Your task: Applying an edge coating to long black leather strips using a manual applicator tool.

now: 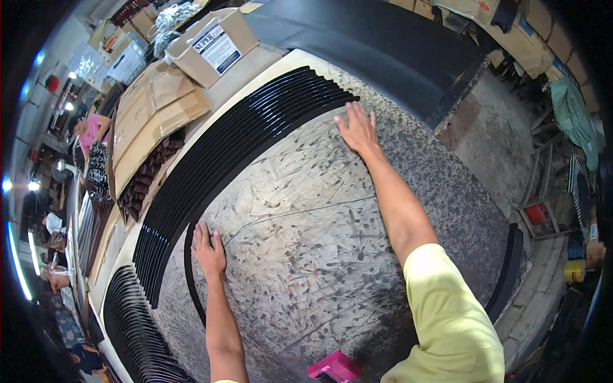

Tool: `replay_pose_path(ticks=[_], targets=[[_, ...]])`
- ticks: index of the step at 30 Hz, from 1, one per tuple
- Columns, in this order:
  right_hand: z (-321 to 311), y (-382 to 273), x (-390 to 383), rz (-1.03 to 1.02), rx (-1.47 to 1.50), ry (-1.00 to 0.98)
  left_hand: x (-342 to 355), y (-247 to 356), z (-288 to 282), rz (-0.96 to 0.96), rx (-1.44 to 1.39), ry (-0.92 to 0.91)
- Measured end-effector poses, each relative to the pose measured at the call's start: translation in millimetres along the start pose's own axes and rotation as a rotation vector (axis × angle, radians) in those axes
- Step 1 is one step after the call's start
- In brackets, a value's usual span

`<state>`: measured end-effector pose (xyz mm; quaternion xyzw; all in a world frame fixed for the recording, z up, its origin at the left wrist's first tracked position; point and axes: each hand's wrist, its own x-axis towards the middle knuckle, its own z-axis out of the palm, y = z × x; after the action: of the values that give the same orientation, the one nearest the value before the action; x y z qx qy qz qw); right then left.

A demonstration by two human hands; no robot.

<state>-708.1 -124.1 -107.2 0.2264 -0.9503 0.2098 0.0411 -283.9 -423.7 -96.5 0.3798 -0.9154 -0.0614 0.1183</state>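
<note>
Many long, glossy black strips (239, 131) lie side by side in a curved band across the worn, speckled table (300, 223). My right hand (359, 131) is open, fingers spread, with its fingertips at the far right end of the nearest strip. Fingers apart, my left hand (209, 252) rests flat at a thin black strip (190, 262) that curves away from the band toward the lower edge. Whether its fingertips press on that strip, I cannot tell. Neither hand grips anything.
At the lower left lies another stack of black strips (137, 325). More black strips (507, 271) sit at the right edge. A pink object (335, 367) lies near me. Beyond are a cardboard box (214, 48), flattened cardboard (153, 115), a black sheet (377, 45) and a person in pink (96, 127).
</note>
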Motion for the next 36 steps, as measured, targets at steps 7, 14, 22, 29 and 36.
replay_pose_path(ticks=[7,14,22,29,36], targets=[[3.2,19.9,20.7,0.305,0.611,0.444,-1.2,6.6,-1.3,-0.027,-0.042,0.035],[-7.5,11.3,23.7,0.334,0.649,0.332,-6.2,-10.0,1.4,-0.002,-0.066,0.154],[7.5,-6.0,12.1,0.39,0.392,0.272,-111.7,7.6,-8.8,-0.255,-0.042,0.21],[62.4,-205.7,-115.7,-0.669,0.136,-0.179,-149.7,-28.2,-42.6,-0.303,-0.083,0.14],[97.2,-341.9,-179.0,-1.096,0.125,-0.41,-120.8,-74.4,-36.8,-0.358,-0.037,0.098]])
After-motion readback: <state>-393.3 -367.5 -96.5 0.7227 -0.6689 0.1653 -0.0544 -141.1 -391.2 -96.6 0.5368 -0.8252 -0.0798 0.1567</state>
